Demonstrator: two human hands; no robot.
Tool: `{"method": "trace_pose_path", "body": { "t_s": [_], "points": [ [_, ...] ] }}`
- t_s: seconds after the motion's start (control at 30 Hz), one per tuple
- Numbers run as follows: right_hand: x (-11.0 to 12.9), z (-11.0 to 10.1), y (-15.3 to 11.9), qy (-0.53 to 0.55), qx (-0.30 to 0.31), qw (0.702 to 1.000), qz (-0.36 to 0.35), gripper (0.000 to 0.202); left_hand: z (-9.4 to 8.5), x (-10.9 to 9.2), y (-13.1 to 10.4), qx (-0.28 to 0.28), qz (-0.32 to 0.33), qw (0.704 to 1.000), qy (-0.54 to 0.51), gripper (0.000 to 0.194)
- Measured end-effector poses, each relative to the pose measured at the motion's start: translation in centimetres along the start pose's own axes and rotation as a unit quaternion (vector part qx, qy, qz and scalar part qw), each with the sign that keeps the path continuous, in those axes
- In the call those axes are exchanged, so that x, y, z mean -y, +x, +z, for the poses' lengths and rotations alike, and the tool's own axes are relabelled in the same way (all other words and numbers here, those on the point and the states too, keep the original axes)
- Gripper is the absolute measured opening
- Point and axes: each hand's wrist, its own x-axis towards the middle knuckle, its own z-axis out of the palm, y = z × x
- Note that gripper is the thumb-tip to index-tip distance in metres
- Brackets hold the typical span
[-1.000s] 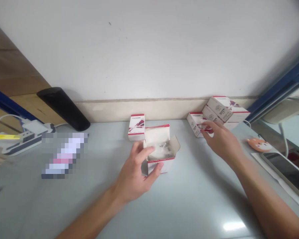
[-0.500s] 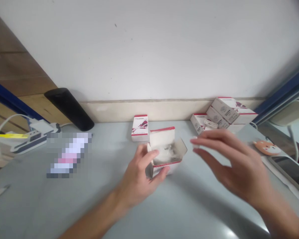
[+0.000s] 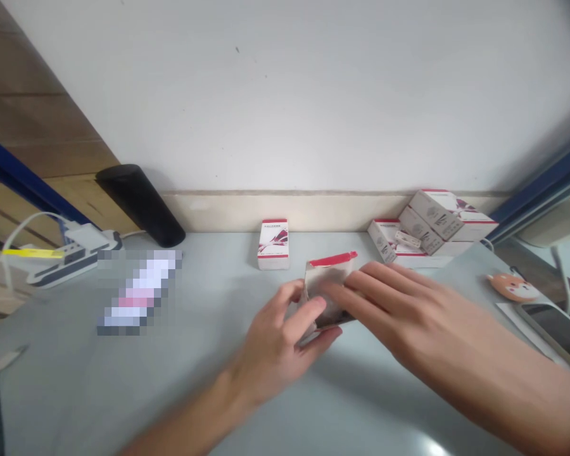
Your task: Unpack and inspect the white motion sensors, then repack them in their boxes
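My left hand point(image 3: 285, 329) is closed around a small white cardboard box point(image 3: 330, 277) with a red-edged lid flap standing up. Its thumb and fingers grip the near left side. At the box's mouth, my right hand point(image 3: 394, 304) has its fingers stretched out over the opening, the index fingertip reaching inside the lid. The right thumb is hidden, and the fingertips are slightly blurred. What lies inside the box is mostly covered by the hands. Behind it stands a closed white box point(image 3: 273, 244) with red and purple print.
Several similar boxes point(image 3: 439, 218) are stacked at the back right, with a small white item point(image 3: 407, 239) on them. At right lie a dog-face case point(image 3: 513, 286) and a phone point(image 3: 555, 332). A black cylinder point(image 3: 142, 206), a power strip point(image 3: 76, 256) and a pixelated device point(image 3: 140, 291) are at left.
My right hand has moved left from beside the box onto its opening. The box is tilted more and sits a little further right in view, with my left hand still holding it.
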Motion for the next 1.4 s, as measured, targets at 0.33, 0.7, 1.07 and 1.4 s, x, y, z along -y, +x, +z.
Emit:
{"method": "trace_pose_path", "body": {
  "t_s": [0.33,0.7,1.07,1.4],
  "points": [
    [1.9,0.7,-2.5,0.068,-0.034,0.996,0.046,0.072,0.3,0.2,-0.2,-0.007,-0.069,0.995,-0.077,0.043],
    [-8.7,9.3,-6.8,-0.079,-0.014,0.936,0.344,0.041,0.8,1.1,-0.6,-0.052,-0.041,0.993,-0.101,0.051],
    [-9.8,11.8,-9.4,-0.022,0.032,0.928,0.371,0.037,1.0,1.4,-0.6,-0.053,-0.021,0.992,-0.113,0.062],
    [0.4,2.0,-2.2,0.387,-0.308,0.823,0.278,0.018,0.7,0.9,-0.6,-0.046,-0.03,0.993,-0.108,0.064]
  ]
}}
